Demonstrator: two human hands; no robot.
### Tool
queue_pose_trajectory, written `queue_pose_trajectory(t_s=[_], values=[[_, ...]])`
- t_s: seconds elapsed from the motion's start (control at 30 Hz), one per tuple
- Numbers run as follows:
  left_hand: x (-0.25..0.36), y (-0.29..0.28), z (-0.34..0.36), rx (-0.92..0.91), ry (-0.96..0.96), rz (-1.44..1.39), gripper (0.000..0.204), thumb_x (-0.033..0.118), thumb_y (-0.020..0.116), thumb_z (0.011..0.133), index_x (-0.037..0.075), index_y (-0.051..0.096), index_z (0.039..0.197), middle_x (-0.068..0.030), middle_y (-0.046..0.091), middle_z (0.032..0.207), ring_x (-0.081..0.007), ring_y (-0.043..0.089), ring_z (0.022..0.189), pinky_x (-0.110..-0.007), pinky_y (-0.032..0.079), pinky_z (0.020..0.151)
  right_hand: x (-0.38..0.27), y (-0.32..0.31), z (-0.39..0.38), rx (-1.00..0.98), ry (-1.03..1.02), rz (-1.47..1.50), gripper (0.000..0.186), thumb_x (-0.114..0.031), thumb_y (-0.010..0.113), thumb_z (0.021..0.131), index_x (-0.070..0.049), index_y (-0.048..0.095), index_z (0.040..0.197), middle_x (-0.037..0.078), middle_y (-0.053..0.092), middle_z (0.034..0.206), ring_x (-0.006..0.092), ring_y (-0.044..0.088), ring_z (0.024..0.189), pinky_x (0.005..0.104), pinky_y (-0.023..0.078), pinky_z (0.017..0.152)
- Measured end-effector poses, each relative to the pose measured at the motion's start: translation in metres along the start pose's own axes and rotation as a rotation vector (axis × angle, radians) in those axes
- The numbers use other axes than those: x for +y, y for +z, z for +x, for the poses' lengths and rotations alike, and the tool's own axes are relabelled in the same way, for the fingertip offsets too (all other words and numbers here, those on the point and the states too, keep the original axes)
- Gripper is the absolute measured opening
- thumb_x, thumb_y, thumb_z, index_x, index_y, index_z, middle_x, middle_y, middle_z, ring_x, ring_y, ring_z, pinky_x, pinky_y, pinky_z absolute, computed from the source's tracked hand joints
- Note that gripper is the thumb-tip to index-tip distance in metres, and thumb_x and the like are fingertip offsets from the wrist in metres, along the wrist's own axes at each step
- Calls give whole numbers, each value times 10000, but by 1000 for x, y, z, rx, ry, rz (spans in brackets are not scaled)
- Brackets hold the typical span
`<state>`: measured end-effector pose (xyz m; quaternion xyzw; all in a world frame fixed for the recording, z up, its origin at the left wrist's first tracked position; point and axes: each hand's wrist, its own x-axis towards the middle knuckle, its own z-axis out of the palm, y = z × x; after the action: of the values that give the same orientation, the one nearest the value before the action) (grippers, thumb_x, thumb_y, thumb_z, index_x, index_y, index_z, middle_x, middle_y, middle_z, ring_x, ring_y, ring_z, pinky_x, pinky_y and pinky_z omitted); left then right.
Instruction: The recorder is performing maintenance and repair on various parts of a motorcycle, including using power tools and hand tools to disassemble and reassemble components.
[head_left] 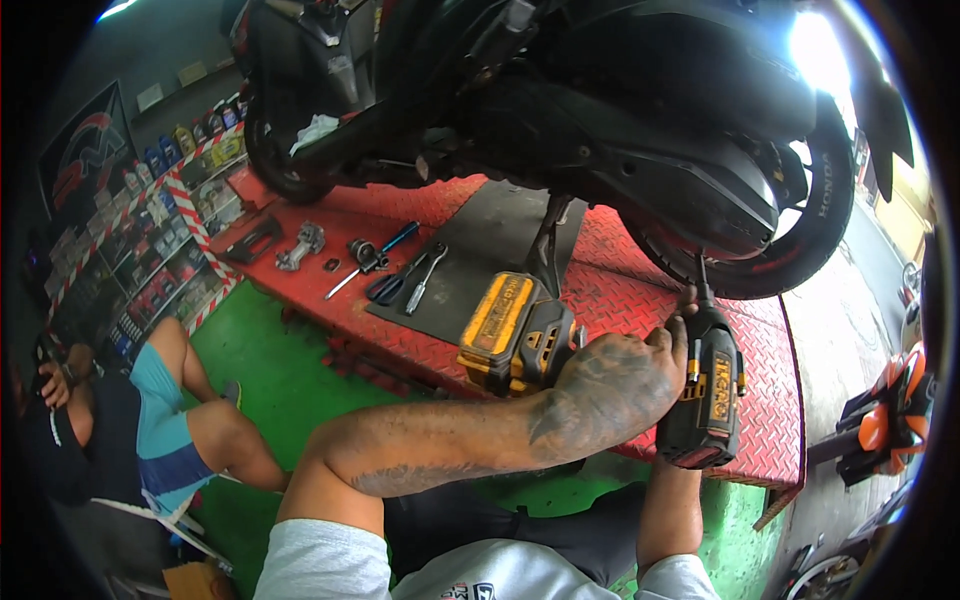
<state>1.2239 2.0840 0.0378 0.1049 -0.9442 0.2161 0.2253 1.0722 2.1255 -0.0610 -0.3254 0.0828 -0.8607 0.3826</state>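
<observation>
My left hand [620, 385] is closed around the handle of a black and yellow cordless impact wrench [712, 395], held on its side. Its large yellow-topped battery [498, 320] sticks out to the left past my hand. From the nose, a socket bit [703, 272] points away and reaches the lower edge of the scooter's dark engine side cover [690, 190]. A fingertip shows beside the nose; whose hand it belongs to I cannot tell. My right forearm [670, 510] comes up beneath the tool, whose body hides my right hand.
The black scooter [560, 110] stands on a red tread-plate lift [440, 345]. On it lie a ratchet [427, 278], a blue-handled screwdriver [385, 250] and metal parts [302, 246]. A person [150, 420] sits at left by a shelf of bottles. An orange machine [885, 425] stands right.
</observation>
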Motion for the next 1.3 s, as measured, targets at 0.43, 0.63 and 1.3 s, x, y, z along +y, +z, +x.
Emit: queue_pose_trajectory(t_s=[0.43,0.63,1.3], values=[[39,-6,-33,0,-106,-118,643,116,655,847,-165,500,1403,-111,643,913,-188,718,635,-322,599,541,-21,3,-26,-78,28,12,677,-116,505,1080,-105,181,1673,189,333,1653,252,580,1289,338,523,1081],[62,20,-14,-54,-103,-408,668,178,661,884,-130,476,1447,-155,665,1054,-244,761,741,-378,626,629,-78,-22,-47,181,31,-224,678,-328,545,1044,-91,312,1634,201,454,1571,332,534,1369,434,497,1115],[59,134,91,78,-250,-882,517,364,833,841,-17,690,1160,-192,713,1115,-336,724,996,-455,584,879,-133,61,156,11,-602,-2018,440,-266,720,945,-60,681,1332,192,727,1067,340,729,948,441,577,847]])
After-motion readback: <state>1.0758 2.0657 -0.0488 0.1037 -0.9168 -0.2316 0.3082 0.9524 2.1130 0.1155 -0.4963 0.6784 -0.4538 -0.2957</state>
